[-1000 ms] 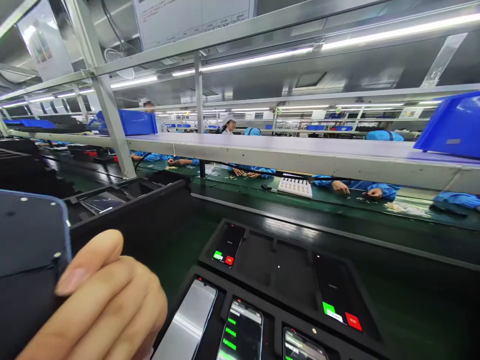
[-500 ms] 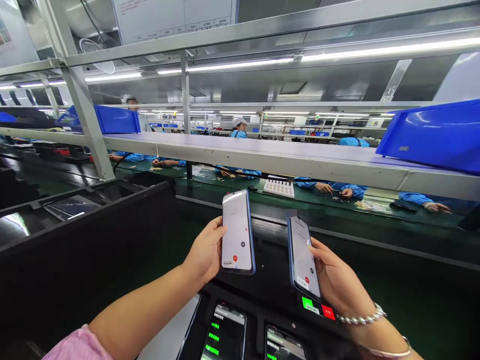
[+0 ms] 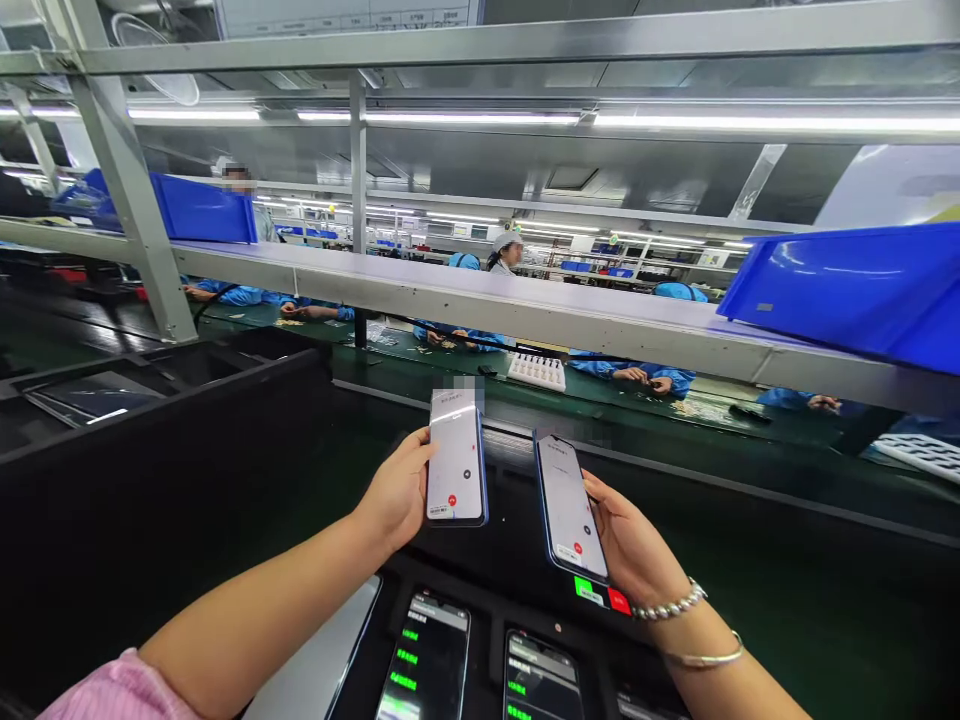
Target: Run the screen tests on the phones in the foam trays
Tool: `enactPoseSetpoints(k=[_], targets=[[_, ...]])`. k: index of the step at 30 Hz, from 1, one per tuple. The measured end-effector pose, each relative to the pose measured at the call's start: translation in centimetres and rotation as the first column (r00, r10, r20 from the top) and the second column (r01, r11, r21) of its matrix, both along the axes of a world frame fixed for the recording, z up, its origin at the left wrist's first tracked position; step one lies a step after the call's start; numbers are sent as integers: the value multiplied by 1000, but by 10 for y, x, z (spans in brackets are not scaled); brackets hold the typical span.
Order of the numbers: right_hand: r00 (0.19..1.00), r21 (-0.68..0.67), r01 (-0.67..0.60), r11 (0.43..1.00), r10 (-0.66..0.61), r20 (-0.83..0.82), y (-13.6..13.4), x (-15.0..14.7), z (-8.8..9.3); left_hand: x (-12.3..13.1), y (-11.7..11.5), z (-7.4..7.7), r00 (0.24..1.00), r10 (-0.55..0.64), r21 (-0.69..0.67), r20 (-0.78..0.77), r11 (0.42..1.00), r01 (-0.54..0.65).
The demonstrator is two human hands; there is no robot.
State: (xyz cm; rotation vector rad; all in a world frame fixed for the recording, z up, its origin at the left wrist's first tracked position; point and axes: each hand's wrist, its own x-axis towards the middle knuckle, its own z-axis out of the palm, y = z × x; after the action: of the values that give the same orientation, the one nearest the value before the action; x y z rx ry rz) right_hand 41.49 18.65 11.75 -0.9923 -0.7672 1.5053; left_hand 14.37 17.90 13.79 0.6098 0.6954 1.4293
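Above the black tray (image 3: pixel 487 608) at six o'clock | left hand (image 3: pixel 394 490) curled round one phone (image 3: pixel 456 465), right hand (image 3: pixel 634 540) round another phone (image 3: pixel 570 505) | loose grip (slim edges) could drop one

Head-worn camera looks forward and down, close over a conveyor belt (image 3: pixel 750 497)

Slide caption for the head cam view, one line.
Left hand holds one smartphone, right hand another smartphone, above a black phone tray; co-workers sit along the line beyond.

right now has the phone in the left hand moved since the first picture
Yes, the phone went right: from far left of the black phone tray to above it.
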Motion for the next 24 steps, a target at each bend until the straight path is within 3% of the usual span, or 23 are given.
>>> enactPoseSetpoints(k=[5,9,18,24], targets=[[998,-58,-46,997,44,-33,-5,-5,12,-1,-3,-1,996,-88,55,23,995,86],[992,-113,-115,987,109,-60,-9,-9,14,-2,-6,-3,998,-67,99,-12,993,67],[989,-63,-23,998,32,146,-13,-21,13,-4,-1,-14,985,-111,170,-129,976,132],[983,38,-113,993,106,148,-25,-25,18,-4,-3,-18,974,-108,155,-200,978,141]])
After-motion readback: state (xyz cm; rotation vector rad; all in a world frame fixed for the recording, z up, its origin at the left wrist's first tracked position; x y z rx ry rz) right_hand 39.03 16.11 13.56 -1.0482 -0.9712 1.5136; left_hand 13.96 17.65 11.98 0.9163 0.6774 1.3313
